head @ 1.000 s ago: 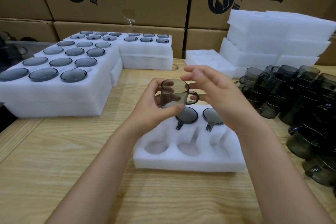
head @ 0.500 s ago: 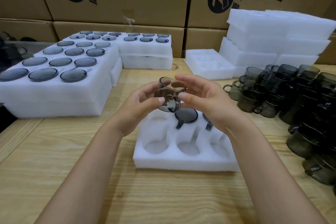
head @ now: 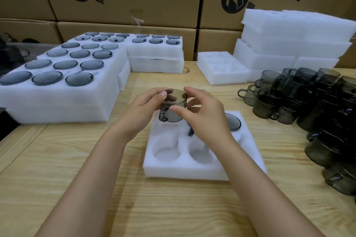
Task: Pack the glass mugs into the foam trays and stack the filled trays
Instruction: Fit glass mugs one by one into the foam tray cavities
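We see two bare forearms reaching in from the bottom edge, with no sleeves on either as far up as the frame shows. Our left hand and right hand wear no gloves, and we can make out no rings, watch or wristbands. The fingernails are short and unpainted, plainest on the left thumb. No marks or bandages show.

Glass mug now inverted, base up, handle toward viewer; earlier upright, then tilted. Both hands, left hand and right hand, sit lower, over foam tray back-left pocket.
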